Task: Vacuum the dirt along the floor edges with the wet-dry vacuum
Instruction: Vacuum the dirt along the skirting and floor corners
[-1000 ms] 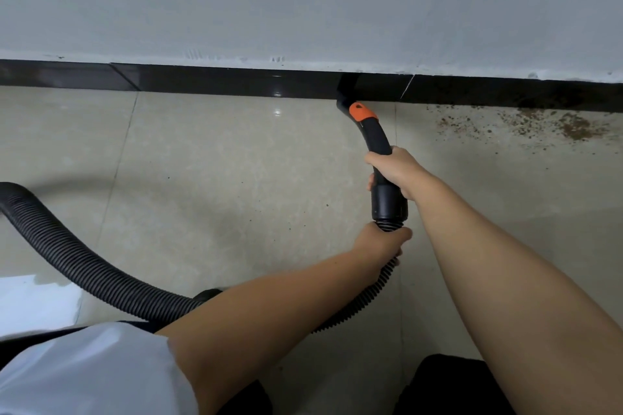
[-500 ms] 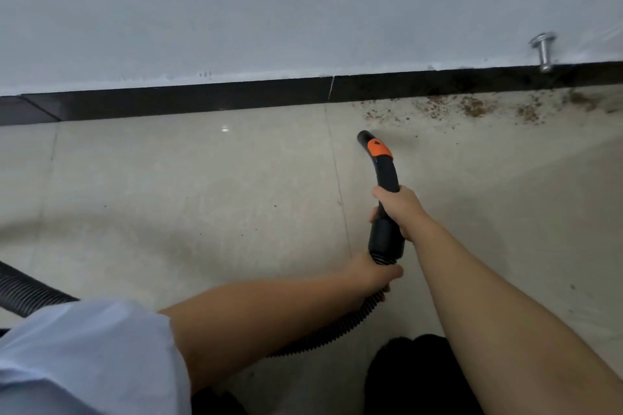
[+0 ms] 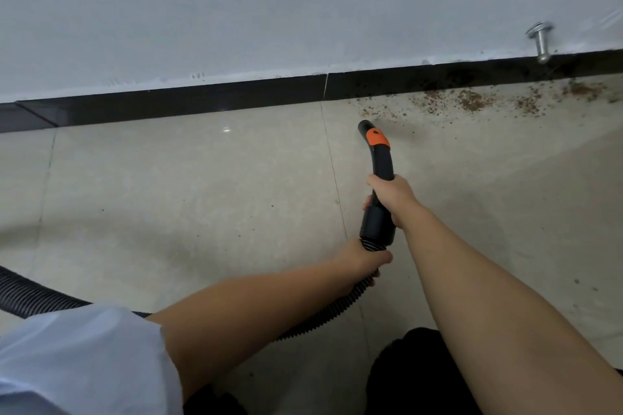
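right hand (image 3: 392, 197) grips the nozzle (image 3: 379, 158), left hand (image 3: 364, 259) grips the hose (image 3: 40, 293); dirt (image 3: 472, 99) lies just right of the nozzle tip along the skirting (image 3: 188, 99); best sweep low and slow rightward

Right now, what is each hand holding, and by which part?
The right hand grips the vacuum's black rigid handle tube mid-length. The left hand grips the ribbed hose just behind the cuff.

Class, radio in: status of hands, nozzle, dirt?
Right hand grips nozzle; left hand grips hose. Dirt beyond tip. Doorstop ahead.
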Action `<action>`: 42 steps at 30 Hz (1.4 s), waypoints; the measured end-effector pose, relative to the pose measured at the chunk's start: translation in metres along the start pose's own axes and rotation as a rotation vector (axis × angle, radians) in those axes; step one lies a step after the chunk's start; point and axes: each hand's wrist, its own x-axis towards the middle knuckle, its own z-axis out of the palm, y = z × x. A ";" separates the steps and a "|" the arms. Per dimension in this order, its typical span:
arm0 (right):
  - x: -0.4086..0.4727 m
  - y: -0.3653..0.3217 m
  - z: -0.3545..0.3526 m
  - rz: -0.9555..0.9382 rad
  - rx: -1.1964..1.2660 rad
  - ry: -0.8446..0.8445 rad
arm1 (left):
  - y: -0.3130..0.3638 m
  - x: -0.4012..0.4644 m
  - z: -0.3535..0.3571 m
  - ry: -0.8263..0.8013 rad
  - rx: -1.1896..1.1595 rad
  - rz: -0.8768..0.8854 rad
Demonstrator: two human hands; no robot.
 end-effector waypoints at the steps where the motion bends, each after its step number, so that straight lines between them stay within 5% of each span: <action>1: 0.001 0.001 0.000 -0.002 0.001 0.002 | -0.001 0.002 0.001 0.000 0.001 -0.001; 17: 0.008 0.019 -0.066 0.067 0.155 0.222 | 0.016 0.017 0.046 -0.099 0.139 -0.014; 42: 0.046 -0.046 -0.089 -0.010 -0.264 -0.132 | 0.076 0.035 0.088 0.060 -0.244 -0.048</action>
